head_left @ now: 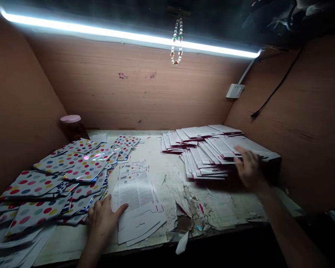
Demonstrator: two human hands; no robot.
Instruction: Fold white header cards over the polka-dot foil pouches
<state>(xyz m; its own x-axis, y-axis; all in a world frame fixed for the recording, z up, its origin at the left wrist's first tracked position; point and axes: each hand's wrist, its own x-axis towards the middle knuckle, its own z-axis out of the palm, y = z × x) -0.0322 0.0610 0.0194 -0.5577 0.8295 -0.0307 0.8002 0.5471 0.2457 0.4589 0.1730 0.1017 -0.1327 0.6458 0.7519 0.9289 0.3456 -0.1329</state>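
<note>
My left hand [102, 217] rests at the table's front, thumb spread away from the fingers. Its thumb touches the left edge of a small fanned pile of white printed cards [138, 197] with barcodes at their far end. The fingers of that hand lie beside a heap of polka-dot packets [86, 169], some with shiny clear film. My right hand [248, 167], slightly blurred, reaches over the right end of the stacked white folded cards [212, 149] with dark red edges. Its fingers are spread apart, and nothing shows in them; whether they touch the stack I cannot tell.
The worn table [156, 156] has peeling, torn covering near its front edge. A jar with a pink lid [70, 118] stands at the back left. A bead string [176, 44] hangs before the tube light [100, 30]. White papers [19, 245] lie at the front left.
</note>
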